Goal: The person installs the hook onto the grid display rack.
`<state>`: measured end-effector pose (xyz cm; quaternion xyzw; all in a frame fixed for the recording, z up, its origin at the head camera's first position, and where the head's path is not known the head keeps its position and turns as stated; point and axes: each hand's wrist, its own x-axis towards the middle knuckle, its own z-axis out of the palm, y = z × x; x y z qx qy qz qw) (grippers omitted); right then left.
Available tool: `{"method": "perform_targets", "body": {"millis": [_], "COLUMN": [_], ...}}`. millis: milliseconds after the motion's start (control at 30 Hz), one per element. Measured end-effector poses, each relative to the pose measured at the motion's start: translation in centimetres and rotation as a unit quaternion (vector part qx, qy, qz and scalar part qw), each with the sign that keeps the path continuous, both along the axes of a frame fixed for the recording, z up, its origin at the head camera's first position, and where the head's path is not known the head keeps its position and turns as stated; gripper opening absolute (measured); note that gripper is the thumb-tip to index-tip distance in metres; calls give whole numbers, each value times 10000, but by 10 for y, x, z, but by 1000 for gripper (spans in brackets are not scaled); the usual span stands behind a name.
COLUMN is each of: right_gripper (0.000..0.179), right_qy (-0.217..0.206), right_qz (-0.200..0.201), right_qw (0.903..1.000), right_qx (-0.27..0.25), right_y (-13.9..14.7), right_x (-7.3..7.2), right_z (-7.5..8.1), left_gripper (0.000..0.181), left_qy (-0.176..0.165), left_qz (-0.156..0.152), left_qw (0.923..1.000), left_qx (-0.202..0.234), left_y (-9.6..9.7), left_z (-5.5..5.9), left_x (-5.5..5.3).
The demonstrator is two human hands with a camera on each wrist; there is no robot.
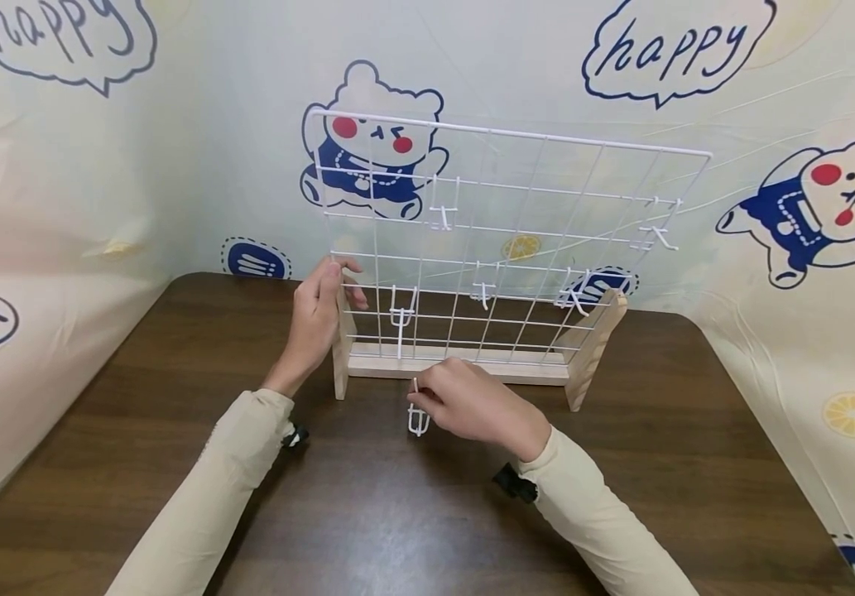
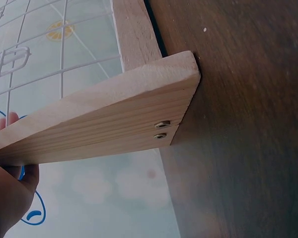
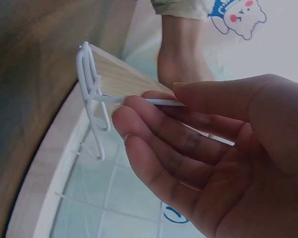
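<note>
A white wire grid panel (image 1: 501, 240) stands in a wooden base (image 1: 457, 364) with two upright side pieces. My left hand (image 1: 315, 310) grips the left wooden side piece (image 2: 104, 114) near its top, thumb in front and fingers round the far side. In front of the base, my right hand (image 1: 475, 406) pinches a white wire hook (image 3: 92, 94) by its straight prong between thumb and fingers. The hook's looped back part points away from the fingertips, apart from the grid. Several similar hooks hang on the grid, among them a lower-left hook (image 1: 401, 314) and an upper hook (image 1: 444, 217).
The brown tabletop (image 1: 382, 513) lies under the rack and both forearms. Behind it hangs a patterned cloth (image 1: 248, 165) with bear prints. The right wooden side piece (image 1: 594, 352) flares outward. Two metal screws (image 2: 162, 125) show on the left side piece.
</note>
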<state>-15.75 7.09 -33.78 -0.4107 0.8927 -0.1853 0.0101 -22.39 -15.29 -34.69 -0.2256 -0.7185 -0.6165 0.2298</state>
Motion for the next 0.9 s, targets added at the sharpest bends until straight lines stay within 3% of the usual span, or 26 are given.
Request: {"method": "perform_targets", "body": {"millis": [233, 400, 733, 900], "right_gripper": [34, 34, 23, 16], "right_qy": [288, 419, 441, 671], "right_qz": [107, -40, -208, -347], "right_qw": [9995, 9991, 9976, 9942], "right_qx": [33, -37, -497, -766], "right_y": [5, 10, 25, 33], "right_x": [3, 6, 11, 15], "right_z": [10, 18, 36, 46], "left_gripper": [36, 34, 34, 34], "left_qy": [15, 16, 66, 39], "left_qz": [-13, -30, -56, -55], "left_qw": [9999, 9999, 9999, 9999], "left_qx": [107, 156, 99, 114], "left_y": [-1, -1, 2, 1], "left_z": [-2, -3, -2, -3], "left_x": [-1, -1, -3, -3]}}
